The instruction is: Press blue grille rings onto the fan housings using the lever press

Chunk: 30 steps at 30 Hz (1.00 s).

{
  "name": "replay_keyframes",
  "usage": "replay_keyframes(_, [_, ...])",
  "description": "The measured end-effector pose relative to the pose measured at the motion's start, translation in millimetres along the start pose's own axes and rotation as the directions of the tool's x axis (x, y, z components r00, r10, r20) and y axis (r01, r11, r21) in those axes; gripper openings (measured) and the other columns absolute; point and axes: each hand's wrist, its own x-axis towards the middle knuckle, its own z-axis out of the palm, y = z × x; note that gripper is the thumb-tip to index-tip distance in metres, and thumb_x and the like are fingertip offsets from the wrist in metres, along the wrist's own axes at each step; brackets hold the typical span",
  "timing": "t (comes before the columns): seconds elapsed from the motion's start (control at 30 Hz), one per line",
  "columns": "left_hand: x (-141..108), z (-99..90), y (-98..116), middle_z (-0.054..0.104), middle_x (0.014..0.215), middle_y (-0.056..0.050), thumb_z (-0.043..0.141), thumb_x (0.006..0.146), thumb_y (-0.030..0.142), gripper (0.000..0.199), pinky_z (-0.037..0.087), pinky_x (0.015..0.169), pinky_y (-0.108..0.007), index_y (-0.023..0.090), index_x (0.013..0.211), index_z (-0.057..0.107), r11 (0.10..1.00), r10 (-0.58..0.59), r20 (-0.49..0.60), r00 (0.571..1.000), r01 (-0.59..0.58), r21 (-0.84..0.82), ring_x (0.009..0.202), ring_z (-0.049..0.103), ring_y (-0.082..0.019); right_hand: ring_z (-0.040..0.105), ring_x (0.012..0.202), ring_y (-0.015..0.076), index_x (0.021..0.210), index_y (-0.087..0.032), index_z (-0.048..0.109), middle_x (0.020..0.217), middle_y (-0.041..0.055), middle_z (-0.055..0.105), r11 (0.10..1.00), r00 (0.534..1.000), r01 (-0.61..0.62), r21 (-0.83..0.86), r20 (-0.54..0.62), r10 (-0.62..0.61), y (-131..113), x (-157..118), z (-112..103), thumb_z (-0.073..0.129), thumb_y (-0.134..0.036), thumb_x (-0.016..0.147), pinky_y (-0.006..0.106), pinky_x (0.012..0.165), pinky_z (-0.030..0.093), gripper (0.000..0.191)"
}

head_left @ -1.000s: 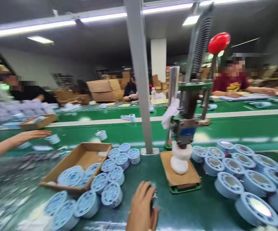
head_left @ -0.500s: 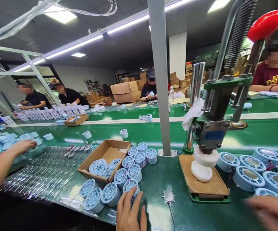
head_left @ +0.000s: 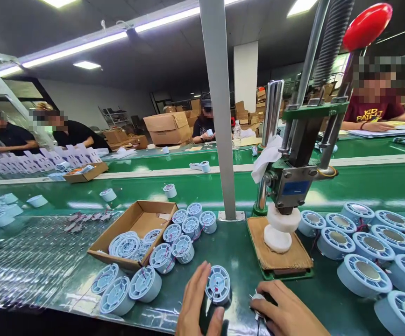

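My left hand (head_left: 197, 303) is beside a round light-blue housing (head_left: 218, 283) on the green bench, its fingers and thumb apart around the left side. At the right, the fingers of my right hand (head_left: 279, 305) close over a small silver disc part with prongs (head_left: 257, 301), whose dark wire trails toward the bottom edge. Behind my right hand stands the hand press (head_left: 293, 186), with a white upper pad above a white round base (head_left: 277, 238) on a cardboard-covered plate.
Left of my hands are blue housings (head_left: 145, 283) and a cardboard box (head_left: 134, 233) of blue parts. Several housings with silver discs (head_left: 365, 273) stand right of the press. A grey post (head_left: 223, 140) rises behind. People sit across the bench.
My left hand and one blue housing have moved right, away from the group. My right hand has come in from the right onto the silver pronged part. The view has turned right.
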Motion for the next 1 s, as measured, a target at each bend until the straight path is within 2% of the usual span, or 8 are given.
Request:
replay_keyframes(0.1, [10,2.8,2,0.049,0.149,-0.002,0.045,0.097,0.029,0.048,0.044,0.109,-0.037,0.035,0.144,0.043,0.998,0.054,0.181,0.982,-0.047,-0.046,0.136,0.046,-0.023,0.056,0.112,0.0207,0.11,-0.03,0.065,0.126,0.002,0.058,0.995,0.99,-0.088,0.039,0.111,0.084,-4,-9,-16,0.049,-0.002,0.081,0.031,0.096,0.048,0.044])
replay_keyframes(0.27, [18,23.6,22,0.057,0.139,-0.005,0.058,0.089,0.027,0.059,0.047,0.106,-0.041,0.033,0.145,0.041,0.994,0.028,0.181,0.983,-0.009,-0.108,0.127,0.054,-0.025,0.052,0.114,0.0219,0.113,-0.023,0.065,0.125,0.0043,0.058,0.963,0.941,-0.261,0.06,0.238,0.24,-21,0,-40,0.051,-0.001,0.078,0.033,0.1,0.044,0.043])
replay_keyframes(0.37, [19,32.3,31,0.058,0.135,-0.008,0.062,0.083,0.024,0.064,0.047,0.105,-0.043,0.029,0.144,0.044,0.987,-0.005,0.228,0.974,0.041,-0.155,0.123,0.055,-0.026,0.053,0.113,0.02,0.114,-0.025,0.067,0.123,0.0028,0.059,0.965,0.937,-0.25,0.078,0.272,0.221,-24,3,-49,0.05,0.001,0.077,0.029,0.1,0.043,0.048])
replay_keyframes(0.47, [21,34.9,30,0.059,0.133,-0.009,0.065,0.082,0.025,0.063,0.048,0.104,-0.043,0.029,0.142,0.048,0.979,-0.015,0.276,0.961,0.07,-0.189,0.121,0.057,-0.027,0.056,0.108,0.0196,0.108,-0.026,0.07,0.117,0.0037,0.061,0.979,0.954,-0.199,0.047,0.236,0.183,-23,3,-52,0.047,-0.001,0.082,0.028,0.094,0.046,0.043])
replay_keyframes(0.6, [18,34.7,16,0.053,0.143,-0.008,0.057,0.089,0.034,0.064,0.045,0.108,-0.044,0.031,0.149,0.035,0.975,0.106,0.265,0.958,-0.048,-0.217,0.13,0.051,-0.028,0.059,0.103,0.0215,0.104,-0.026,0.07,0.111,0.0051,0.062,0.981,0.955,-0.196,-0.008,0.225,0.192,-21,1,-58,0.051,-0.003,0.081,0.031,0.088,0.049,0.038])
replay_keyframes(0.7, [14,32.7,7,0.043,0.153,-0.005,0.042,0.096,0.033,0.059,0.038,0.114,-0.042,0.031,0.153,0.026,0.951,0.209,0.279,0.937,-0.128,-0.282,0.139,0.042,-0.025,0.06,0.098,0.0146,0.102,-0.024,0.069,0.107,0.0011,0.062,0.966,0.965,-0.17,0.193,0.233,0.123,-21,-5,-72,0.057,0.006,0.071,0.021,0.086,0.047,0.044])
replay_keyframes(0.83, [11,28.4,16,0.041,0.154,0.002,0.033,0.099,0.03,0.051,0.028,0.12,-0.038,0.033,0.15,0.034,0.935,0.007,0.344,0.939,0.116,-0.334,0.142,0.036,-0.019,0.059,0.1,0.0092,0.108,-0.023,0.067,0.111,0.0004,0.062,0.866,0.99,-0.049,0.498,0.142,-0.026,-35,-3,-92,0.059,0.006,0.074,0.015,0.09,0.044,0.045])
replay_keyframes(1.0, [13,25.4,26,0.043,0.153,0.004,0.037,0.098,0.034,0.047,0.026,0.121,-0.039,0.033,0.144,0.045,0.862,-0.163,0.398,0.903,0.327,-0.387,0.143,0.036,-0.019,0.053,0.107,0.014,0.107,-0.022,0.065,0.115,0.0006,0.06,0.913,0.998,-0.066,0.403,0.041,0.054,-54,25,-92,0.055,0.001,0.082,0.025,0.097,0.042,0.035])
